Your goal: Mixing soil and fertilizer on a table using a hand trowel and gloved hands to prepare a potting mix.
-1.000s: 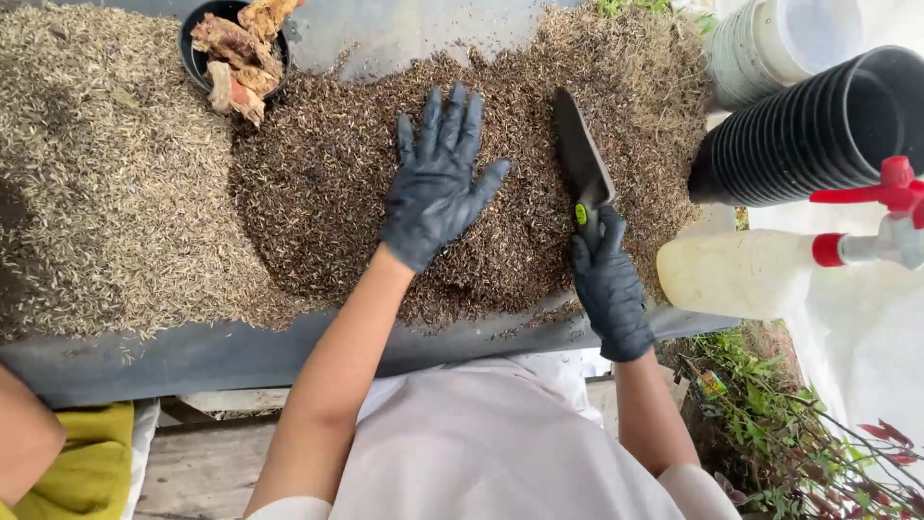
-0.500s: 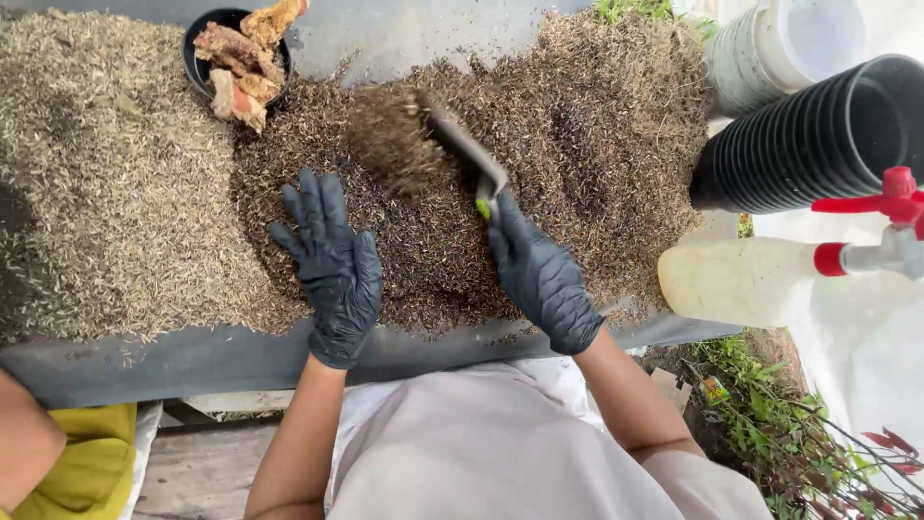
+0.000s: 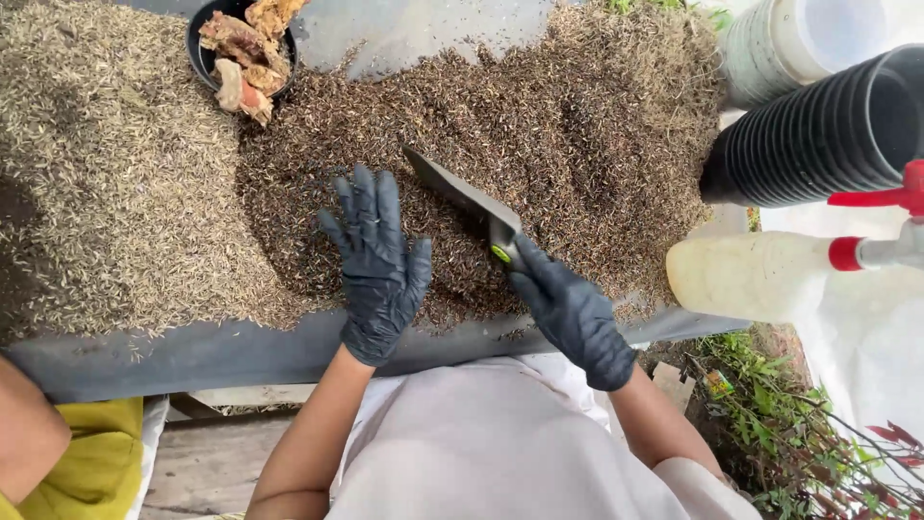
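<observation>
Both my hands wear black gloves over a dark brown heap of husk-like mix [image 3: 539, 135] spread on a grey sheet [image 3: 221, 351]. My left hand [image 3: 377, 262] lies flat on the mix with fingers spread, holding nothing. My right hand [image 3: 570, 313] grips the handle of a small dark trowel [image 3: 464, 195], whose blade points up and to the left across the mix, just right of my left hand's fingers. A paler heap of husks [image 3: 106, 193] lies to the left and meets the dark one.
A black pot [image 3: 204, 60] with brown chunks stands at the top left. A stack of black pots [image 3: 818, 135], a white tub [image 3: 784, 43] and a pale spray bottle with a red nozzle [image 3: 751, 277] sit at the right. Another person's arm [image 3: 29, 433] shows at the bottom left.
My left hand moved right and up onto the dark mix. The trowel, which was lifting a scoop of mix, has come down and lies low and empty over the heap.
</observation>
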